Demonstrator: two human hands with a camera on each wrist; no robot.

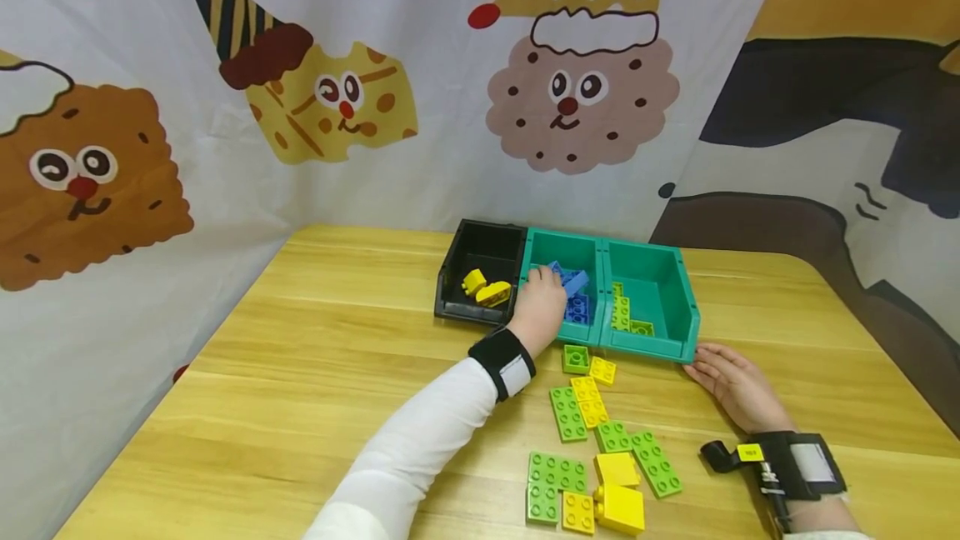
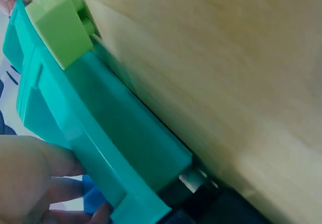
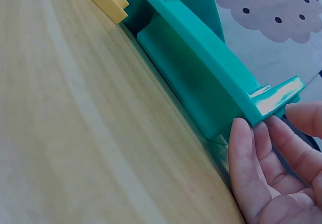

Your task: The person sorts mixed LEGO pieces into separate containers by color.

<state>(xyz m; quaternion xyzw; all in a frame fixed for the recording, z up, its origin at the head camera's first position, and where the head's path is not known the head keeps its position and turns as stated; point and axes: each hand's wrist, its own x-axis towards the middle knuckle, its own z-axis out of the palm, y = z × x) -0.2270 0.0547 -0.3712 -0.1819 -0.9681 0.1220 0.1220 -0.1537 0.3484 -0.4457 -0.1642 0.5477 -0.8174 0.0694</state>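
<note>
Toward the near edge of the tabletop [image 1: 300,373] lies a loose scatter of green and yellow bricks [image 1: 592,448], touched by neither hand. Beyond them, toward the right edge, the right hand [image 1: 731,386] rests flat, its fingers [image 3: 251,153] straight and relaxed, the tips touching the front right corner of the right teal bin [image 1: 651,298], which holds green bricks. Farther in, the left hand [image 1: 542,307] reaches over the front wall of the middle teal bin [image 1: 564,250], its fingers curled on a blue brick [image 1: 570,280] just above the other blue bricks. The black bin [image 1: 480,252] with yellow pieces adjoins on the left.
</note>
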